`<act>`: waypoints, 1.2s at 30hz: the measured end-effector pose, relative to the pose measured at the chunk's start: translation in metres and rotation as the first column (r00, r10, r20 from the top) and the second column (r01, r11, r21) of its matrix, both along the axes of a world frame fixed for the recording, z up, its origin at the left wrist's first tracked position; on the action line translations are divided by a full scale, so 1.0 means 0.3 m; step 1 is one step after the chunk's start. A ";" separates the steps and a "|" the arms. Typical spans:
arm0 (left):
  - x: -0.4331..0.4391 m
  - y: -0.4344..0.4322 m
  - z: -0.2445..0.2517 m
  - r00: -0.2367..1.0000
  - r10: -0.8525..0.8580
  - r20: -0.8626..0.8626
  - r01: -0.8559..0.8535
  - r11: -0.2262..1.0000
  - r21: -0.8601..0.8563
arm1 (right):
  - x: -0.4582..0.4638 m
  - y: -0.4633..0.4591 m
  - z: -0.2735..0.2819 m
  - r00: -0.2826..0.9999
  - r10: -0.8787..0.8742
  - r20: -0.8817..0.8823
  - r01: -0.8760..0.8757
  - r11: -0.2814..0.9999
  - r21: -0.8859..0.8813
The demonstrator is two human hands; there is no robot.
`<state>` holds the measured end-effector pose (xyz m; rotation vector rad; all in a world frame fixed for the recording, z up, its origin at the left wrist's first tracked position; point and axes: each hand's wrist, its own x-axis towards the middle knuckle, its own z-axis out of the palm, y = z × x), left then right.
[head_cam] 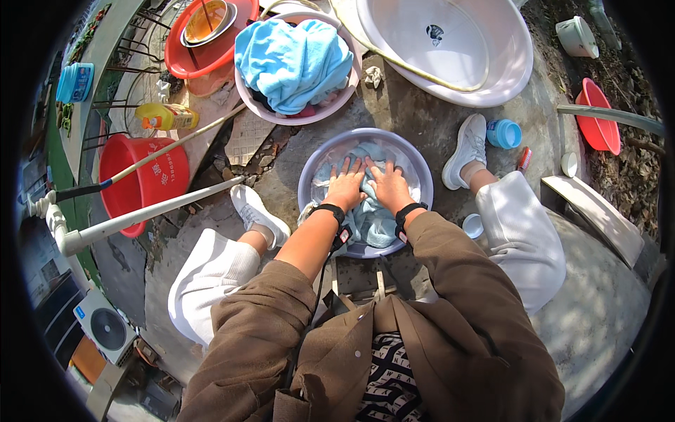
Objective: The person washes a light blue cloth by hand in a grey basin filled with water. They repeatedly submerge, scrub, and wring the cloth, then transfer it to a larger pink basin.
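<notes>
A wet light-blue cloth [373, 221] lies in a pale purple plastic basin [427, 195] on the ground between my feet. Flat on the cloth, fingers spread, rest my left hand [345, 185] and my right hand [390, 185], side by side near the basin's middle. Neither hand is closed around the cloth. Each wrist wears a black strap with a small device. Beyond this basin, a pink basin [354, 79] holds a heaped bright-blue towel [292, 63] over other laundry.
A big whitish tub [506, 58] with a hose across it stands at the upper right. An open blue jar [505, 134] is by my right shoe. At left are a red bucket [174, 163], a white pipe [158, 213] and a yellow bottle [171, 116].
</notes>
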<state>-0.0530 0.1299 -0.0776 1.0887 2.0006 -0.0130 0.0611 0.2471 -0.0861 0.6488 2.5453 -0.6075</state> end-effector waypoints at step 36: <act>0.134 -0.162 0.681 0.404 0.143 0.904 -0.892 0.279 0.355 | 0.013 -0.040 0.890 0.661 -0.719 -0.215 0.033 0.314 -0.949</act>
